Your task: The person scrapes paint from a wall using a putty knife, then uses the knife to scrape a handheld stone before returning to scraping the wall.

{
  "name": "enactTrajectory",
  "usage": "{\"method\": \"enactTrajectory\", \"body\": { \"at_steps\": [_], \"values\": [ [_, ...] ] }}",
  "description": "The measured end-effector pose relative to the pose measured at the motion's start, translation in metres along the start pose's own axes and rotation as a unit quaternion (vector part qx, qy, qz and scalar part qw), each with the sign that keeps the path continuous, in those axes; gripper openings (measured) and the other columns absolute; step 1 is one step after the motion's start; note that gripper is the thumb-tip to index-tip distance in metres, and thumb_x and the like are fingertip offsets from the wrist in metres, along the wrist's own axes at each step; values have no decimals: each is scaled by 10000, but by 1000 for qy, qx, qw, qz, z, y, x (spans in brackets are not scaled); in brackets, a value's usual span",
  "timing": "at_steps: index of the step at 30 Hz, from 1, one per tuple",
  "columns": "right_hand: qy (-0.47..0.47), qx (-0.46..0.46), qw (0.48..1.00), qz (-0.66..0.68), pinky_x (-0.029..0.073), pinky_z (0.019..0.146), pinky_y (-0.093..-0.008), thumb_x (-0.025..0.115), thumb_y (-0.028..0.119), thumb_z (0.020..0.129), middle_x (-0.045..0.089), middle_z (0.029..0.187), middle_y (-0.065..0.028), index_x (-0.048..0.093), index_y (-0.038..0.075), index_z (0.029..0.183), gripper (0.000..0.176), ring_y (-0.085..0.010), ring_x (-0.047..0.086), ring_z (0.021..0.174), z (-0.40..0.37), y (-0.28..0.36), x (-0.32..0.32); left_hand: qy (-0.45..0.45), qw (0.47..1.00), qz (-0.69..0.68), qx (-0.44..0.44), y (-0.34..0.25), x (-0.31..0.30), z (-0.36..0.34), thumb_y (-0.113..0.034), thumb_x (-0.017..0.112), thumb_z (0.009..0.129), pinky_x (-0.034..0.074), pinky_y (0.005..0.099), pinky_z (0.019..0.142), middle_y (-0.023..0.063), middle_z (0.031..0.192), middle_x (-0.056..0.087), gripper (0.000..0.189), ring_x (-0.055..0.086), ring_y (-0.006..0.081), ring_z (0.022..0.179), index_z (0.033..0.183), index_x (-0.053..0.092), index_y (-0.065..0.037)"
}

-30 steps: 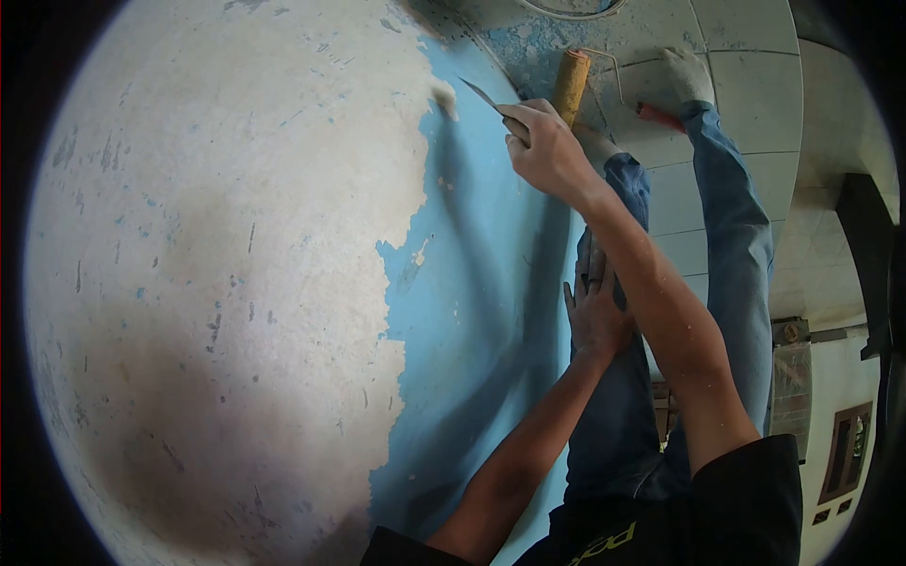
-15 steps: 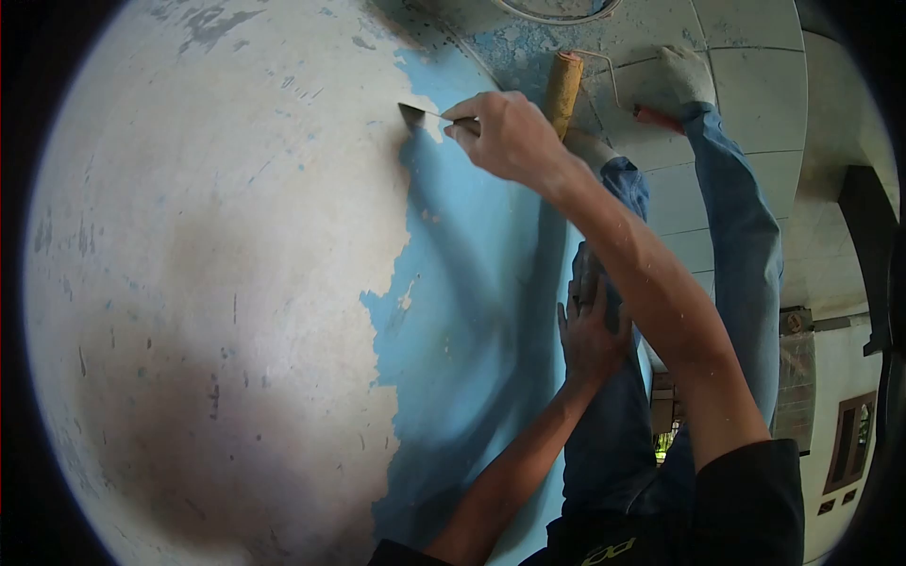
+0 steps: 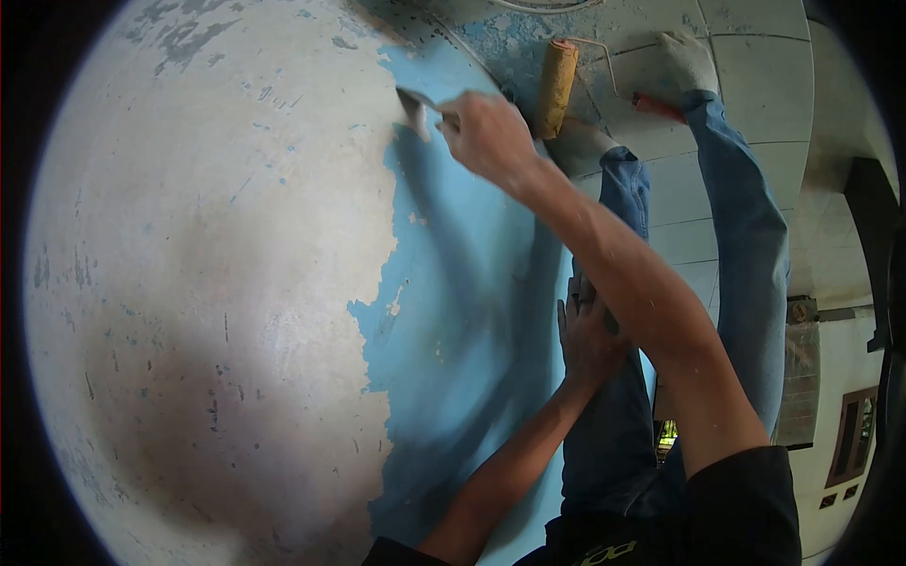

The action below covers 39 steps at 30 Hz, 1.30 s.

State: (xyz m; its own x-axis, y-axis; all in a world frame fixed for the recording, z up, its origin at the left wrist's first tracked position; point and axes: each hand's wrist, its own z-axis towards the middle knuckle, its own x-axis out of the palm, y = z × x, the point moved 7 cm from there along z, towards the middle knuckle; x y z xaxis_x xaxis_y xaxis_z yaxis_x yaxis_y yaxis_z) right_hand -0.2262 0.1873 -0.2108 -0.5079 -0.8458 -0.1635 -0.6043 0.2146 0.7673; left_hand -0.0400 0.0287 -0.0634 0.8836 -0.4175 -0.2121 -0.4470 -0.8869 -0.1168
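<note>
My right hand (image 3: 486,137) is closed around the handle of a metal scraper (image 3: 413,102). The scraper's blade rests at the ragged edge between the bare whitish wall (image 3: 236,236) and the blue paint (image 3: 453,264). Lower down, my left hand (image 3: 593,340) lies with its fingers spread on my bent leg (image 3: 604,424), close to the blue wall; it holds nothing that shows.
A yellow paint roller (image 3: 557,90) with a red handle (image 3: 659,108) lies on the tiled floor (image 3: 755,90) near my feet. Paint flakes are scattered by the rim of a round container (image 3: 547,8). A dark window frame (image 3: 852,439) shows at the lower right.
The view has shifted slightly, so the wall's paint edge appears further left. My right hand and the scraper remain at the upper paint edge, with the blade tilted differently. My left hand stays on the leg.
</note>
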Motion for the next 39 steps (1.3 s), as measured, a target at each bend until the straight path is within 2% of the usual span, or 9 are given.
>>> {"method": "enactTrajectory", "body": {
  "at_steps": [2, 6, 12, 19, 28, 31, 35, 37, 39],
  "values": [
    [15, 71, 997, 12, 572, 776, -416, 649, 117, 873, 732, 893, -204, 748, 28, 1075, 242, -367, 714, 769, 25, -6, -3, 3, 1000, 12, -6, -1, 2, -3, -405, 616, 916, 231, 646, 1136, 159, 1587, 338, 709, 296, 469, 1441, 1520, 381, -117],
    [32, -10, 998, 50, 571, 770, -419, 644, 135, 869, 726, 864, -211, 749, 26, 1076, 256, -366, 711, 758, 4, 12, -17, -48, 997, -54, -12, 3, -6, 1, -401, 605, 922, 249, 643, 1129, 158, 1595, 326, 723, 289, 477, 1442, 1540, 354, -122],
    [3, 46, 999, 10, 576, 746, -397, 644, 129, 883, 724, 826, -208, 749, 29, 1088, 251, -344, 715, 714, 36, 2, -3, -36, 998, -37, -25, 4, -6, -4, -391, 590, 935, 253, 633, 1130, 170, 1588, 333, 689, 301, 479, 1436, 1525, 380, -104],
    [18, 0, 1000, 24, 580, 718, -393, 675, 147, 883, 723, 828, -215, 745, 1, 1066, 244, -343, 718, 706, 26, 12, -27, -70, 996, -51, -13, 3, -21, 5, -365, 579, 939, 255, 607, 1141, 204, 1515, 434, 627, 340, 467, 1419, 1441, 476, -4],
    [-86, -55, 995, 23, 566, 730, -456, 672, 160, 883, 713, 832, -218, 753, 59, 1076, 233, -378, 693, 704, 18, 5, 2, -6, 1000, -22, -22, 12, -14, 7, -381, 584, 940, 259, 605, 1143, 158, 1583, 348, 673, 327, 475, 1424, 1512, 395, -82],
    [28, 89, 996, 13, 541, 859, -461, 605, 130, 890, 696, 1031, -202, 755, 90, 1086, 249, -385, 675, 941, 50, -10, 8, -52, 998, -24, -13, 9, -15, 4, -385, 585, 938, 258, 604, 1145, 160, 1584, 347, 675, 321, 483, 1425, 1515, 393, -91],
    [36, 48, 998, 33, 545, 845, -455, 616, 140, 883, 702, 1016, -211, 759, 89, 1081, 250, -386, 679, 940, 22, 0, -2, -67, 997, -32, -10, 9, -20, 6, -387, 589, 934, 255, 609, 1145, 160, 1585, 344, 678, 318, 481, 1428, 1516, 395, -100],
    [-72, -71, 995, 12, 574, 724, -440, 649, 174, 886, 707, 830, -219, 750, 69, 1093, 253, -408, 685, 720, 10, 8, -4, -54, 997, -47, -7, 9, -18, 5, -382, 590, 933, 253, 614, 1143, 163, 1582, 348, 677, 315, 482, 1429, 1516, 395, -98],
    [-75, -32, 997, 2, 574, 729, -439, 654, 172, 884, 708, 834, -216, 750, 65, 1087, 249, -409, 685, 724, 30, -7, 8, -58, 997, -42, -9, 8, -18, 3, -375, 589, 934, 251, 616, 1143, 165, 1580, 351, 673, 317, 479, 1429, 1515, 395, -96]
  ]
}}
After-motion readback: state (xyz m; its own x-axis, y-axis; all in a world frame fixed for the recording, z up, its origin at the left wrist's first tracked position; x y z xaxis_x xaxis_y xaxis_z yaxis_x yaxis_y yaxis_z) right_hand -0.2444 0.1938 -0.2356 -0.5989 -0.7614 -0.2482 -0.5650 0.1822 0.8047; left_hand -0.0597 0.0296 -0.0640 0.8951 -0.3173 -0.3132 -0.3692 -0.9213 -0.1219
